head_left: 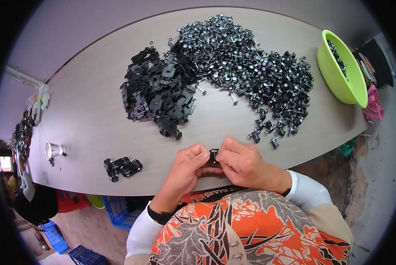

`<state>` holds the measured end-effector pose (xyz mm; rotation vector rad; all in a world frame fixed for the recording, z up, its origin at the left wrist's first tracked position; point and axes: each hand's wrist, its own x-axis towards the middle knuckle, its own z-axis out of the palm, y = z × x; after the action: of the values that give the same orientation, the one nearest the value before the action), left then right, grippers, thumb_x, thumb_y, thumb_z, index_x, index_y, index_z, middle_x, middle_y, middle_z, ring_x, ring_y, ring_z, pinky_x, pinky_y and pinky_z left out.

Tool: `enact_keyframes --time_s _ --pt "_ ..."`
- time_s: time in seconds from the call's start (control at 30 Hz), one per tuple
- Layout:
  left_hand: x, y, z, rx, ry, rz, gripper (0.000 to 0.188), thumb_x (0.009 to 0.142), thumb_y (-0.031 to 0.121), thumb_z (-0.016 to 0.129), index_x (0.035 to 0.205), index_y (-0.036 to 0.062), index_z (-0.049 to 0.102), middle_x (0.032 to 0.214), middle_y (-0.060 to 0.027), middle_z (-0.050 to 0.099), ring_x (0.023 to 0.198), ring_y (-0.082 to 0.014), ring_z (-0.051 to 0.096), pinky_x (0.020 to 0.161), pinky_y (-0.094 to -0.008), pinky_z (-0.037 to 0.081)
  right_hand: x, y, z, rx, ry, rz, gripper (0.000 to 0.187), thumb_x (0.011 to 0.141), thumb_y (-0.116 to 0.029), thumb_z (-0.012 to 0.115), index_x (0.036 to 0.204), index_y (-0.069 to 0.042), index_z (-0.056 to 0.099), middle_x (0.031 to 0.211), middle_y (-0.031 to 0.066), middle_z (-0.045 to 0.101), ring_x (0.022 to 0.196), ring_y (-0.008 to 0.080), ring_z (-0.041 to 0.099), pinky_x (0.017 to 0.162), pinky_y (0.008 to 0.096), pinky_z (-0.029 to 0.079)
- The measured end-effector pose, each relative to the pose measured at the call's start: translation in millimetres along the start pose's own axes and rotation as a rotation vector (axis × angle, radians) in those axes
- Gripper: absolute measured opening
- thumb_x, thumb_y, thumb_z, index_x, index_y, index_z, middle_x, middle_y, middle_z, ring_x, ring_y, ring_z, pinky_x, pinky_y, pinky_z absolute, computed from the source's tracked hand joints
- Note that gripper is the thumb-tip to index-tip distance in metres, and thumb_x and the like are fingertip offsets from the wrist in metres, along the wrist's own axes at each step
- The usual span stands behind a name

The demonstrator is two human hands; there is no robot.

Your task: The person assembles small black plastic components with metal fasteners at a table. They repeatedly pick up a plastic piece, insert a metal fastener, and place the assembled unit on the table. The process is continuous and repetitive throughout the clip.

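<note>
My left hand [188,164] and my right hand [243,161] meet close to the table's front edge. Between their fingertips they pinch a small black plastic part [214,156]; its fine detail is too small to make out. Both hands are closed on it. Ahead of my left hand lies a heap of flat black plastic pieces [162,86]. Beyond and to the right spreads a large pile of small black wheel-like parts with metal pins [224,48]. Several black pieces [269,126] lie loose ahead of my right hand. To the left sits a small cluster of black assembled parts [122,167].
A clear plastic cup [53,150] stands at the table's left. At the right edge is a lime-green basin [357,86] with more black parts inside. Blue crates [114,211] sit below the front edge. Another person [36,203] works at the far left beside a dark heap.
</note>
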<state>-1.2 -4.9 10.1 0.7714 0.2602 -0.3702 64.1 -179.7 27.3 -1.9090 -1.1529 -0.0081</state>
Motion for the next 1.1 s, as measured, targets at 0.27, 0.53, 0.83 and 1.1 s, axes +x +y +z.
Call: enact_keyframes --time_s 0.27,0.53,0.83,1.1 --pt "-13.9 3.5 -2.2 0.349 0.287 0.124 0.02 0.078 -0.004 0.068 0.078 0.0035 0.05 0.076 -0.0049 0.06 0.064 -0.0088 0.059 0.056 -0.0225 0.048 4.4 -2.2 1.8 0.253 -0.223 -0.06 0.036 0.075 0.005 0.061 0.111 -0.001 0.056 0.106 0.0127 0.055 0.086 0.0288 0.062 0.067 0.0348 0.052" --pt "-85.8 31.3 -42.8 0.651 0.724 0.405 0.017 0.074 -0.009 0.06 0.077 0.0031 0.049 0.069 -0.0017 0.052 0.054 -0.0069 0.051 0.047 -0.0211 0.043 2.5 34.2 -57.6 -0.231 0.007 0.162 0.019 0.074 0.005 0.057 0.092 -0.002 0.058 0.089 0.0108 0.059 0.076 0.0295 0.062 0.063 0.0382 0.051" --pt "-94.8 61.9 -50.3 1.552 1.24 0.718 0.037 0.071 0.0 0.073 0.106 -0.002 0.061 0.091 -0.0047 0.055 0.064 -0.0081 0.043 0.058 -0.0225 0.037 41.7 70.6 -30.1 -0.521 -0.004 0.095 0.01 0.074 0.003 0.059 0.083 -0.003 0.06 0.091 0.0076 0.055 0.084 0.0268 0.055 0.071 0.0368 0.05" --pt "-7.2 45.2 -12.6 1.612 0.787 0.752 0.027 0.075 0.002 0.07 0.1 -0.0007 0.063 0.093 -0.0107 0.061 0.064 -0.015 0.054 0.058 -0.0274 0.044 40.5 47.7 -18.0 -0.359 -0.128 0.106 0.015 0.073 0.004 0.058 0.088 -0.001 0.058 0.091 0.0118 0.053 0.084 0.0302 0.058 0.069 0.0395 0.049"
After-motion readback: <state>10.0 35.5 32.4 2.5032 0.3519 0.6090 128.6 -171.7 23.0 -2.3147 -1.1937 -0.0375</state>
